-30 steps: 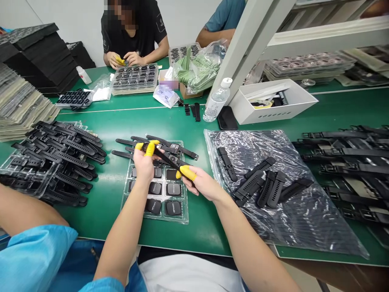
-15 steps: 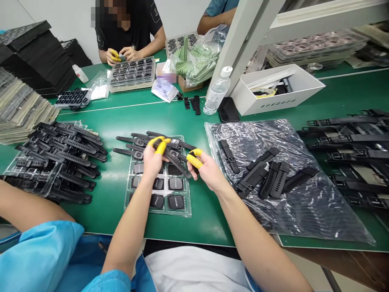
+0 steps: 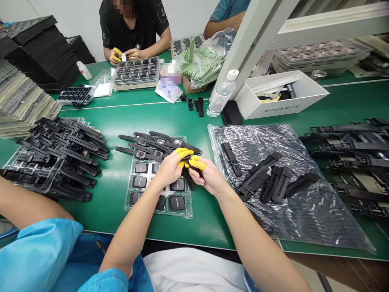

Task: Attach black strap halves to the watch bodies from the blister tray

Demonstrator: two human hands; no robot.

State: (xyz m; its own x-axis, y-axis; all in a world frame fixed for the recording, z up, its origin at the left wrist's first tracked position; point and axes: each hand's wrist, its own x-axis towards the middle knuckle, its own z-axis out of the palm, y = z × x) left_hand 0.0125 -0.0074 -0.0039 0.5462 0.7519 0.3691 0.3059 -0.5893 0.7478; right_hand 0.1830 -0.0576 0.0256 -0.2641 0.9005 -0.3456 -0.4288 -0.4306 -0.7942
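Note:
My left hand [image 3: 170,167] and my right hand [image 3: 208,174], with yellow finger cots on some fingers, meet over the right edge of a clear plastic tray [image 3: 189,211]. Between their fingertips is a black smartwatch, mostly hidden; its dark strap [image 3: 189,180] hangs below. The left fingers are closed on the watch, while the right thumb and fingers pinch a strap at its near side. In the tray sit several square black watch pieces [image 3: 178,202]. Across its far end lie several smartwatches with black straps [image 3: 142,142].
On the right, loose black straps [image 3: 281,184] lie on a plastic-wrapped sheet [image 3: 304,227]. A heap of strapped watches [image 3: 73,142] is at left. Farther back stand a water bottle [image 3: 223,93], a phone [image 3: 231,112] and a white box [image 3: 282,107]. A co-worker [image 3: 133,36] sits opposite.
My left hand has moved right, bringing the watch up to my right hand; the two hands now touch. The dangling strap has swung to point down. The camera view has shifted slightly.

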